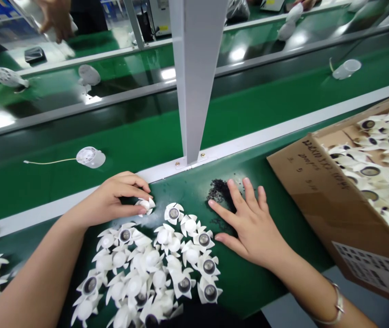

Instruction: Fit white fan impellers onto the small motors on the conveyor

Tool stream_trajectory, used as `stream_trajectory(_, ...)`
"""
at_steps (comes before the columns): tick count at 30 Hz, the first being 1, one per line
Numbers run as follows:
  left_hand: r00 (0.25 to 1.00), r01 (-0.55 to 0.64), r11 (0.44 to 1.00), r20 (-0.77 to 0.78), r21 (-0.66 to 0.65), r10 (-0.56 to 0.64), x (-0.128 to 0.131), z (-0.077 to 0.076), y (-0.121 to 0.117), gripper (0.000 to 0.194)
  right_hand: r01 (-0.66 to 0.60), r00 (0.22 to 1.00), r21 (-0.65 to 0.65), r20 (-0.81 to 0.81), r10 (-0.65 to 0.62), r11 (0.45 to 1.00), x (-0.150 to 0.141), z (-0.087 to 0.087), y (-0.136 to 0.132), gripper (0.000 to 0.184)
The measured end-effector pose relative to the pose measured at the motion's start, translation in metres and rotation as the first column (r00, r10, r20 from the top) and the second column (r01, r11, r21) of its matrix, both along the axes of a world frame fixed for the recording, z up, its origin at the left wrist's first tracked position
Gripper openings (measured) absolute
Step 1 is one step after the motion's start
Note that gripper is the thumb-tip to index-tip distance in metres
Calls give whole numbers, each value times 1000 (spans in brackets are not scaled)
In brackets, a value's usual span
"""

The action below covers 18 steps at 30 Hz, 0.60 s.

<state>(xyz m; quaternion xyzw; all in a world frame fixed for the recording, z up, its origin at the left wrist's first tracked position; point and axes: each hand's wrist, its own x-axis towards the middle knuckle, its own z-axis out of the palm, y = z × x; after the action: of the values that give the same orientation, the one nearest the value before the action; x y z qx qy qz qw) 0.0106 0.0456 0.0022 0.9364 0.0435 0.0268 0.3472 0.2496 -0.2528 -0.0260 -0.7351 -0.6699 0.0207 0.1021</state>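
Note:
Between the thumb and fingers of my left hand (119,198) is a small white fan impeller (145,206), held just above the green bench beside the metal edge strip. With fingers spread, my right hand (249,223) lies over a pile of tiny black parts, perhaps rings (217,191), its index fingertip at the pile's edge. Part of the pile is hidden under the fingers. A heap of white fan impellers (136,282) covers the bench between my arms, some showing round dark hubs. One single impeller (173,213) sits at the heap's far end.
A cardboard box (303,200) full of white impellers stands at the right. Behind the bench runs a green conveyor belt (139,141) carrying a clear cylindrical housing with a wire (91,157). A grey post (194,82) rises ahead. Across the line, another person's hand (55,20) is blurred.

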Motion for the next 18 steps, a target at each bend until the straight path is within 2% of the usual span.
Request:
stream_trajectory(3, 1000, 3, 1000, -13, -1, -3, 0, 0, 0, 22, 21, 1000, -16, 5, -21, 1000, 0, -1, 1, 60)
stream_trajectory(8, 1000, 6, 1000, -10, -9, -6, 0, -1, 1, 22, 104, 995, -9, 6, -104, 995, 0, -4, 0, 74)
stream_trajectory(14, 1000, -10, 999, -2, -46, 10, 1, 4, 1, 21, 53, 998, 23, 27, -53, 998, 0, -1, 1, 73)
stream_trajectory(18, 998, -54, 995, 38, -80, 57, 0, 8, -7, 21, 52, 993, 108, 97, -62, 993, 0, -7, -3, 77)
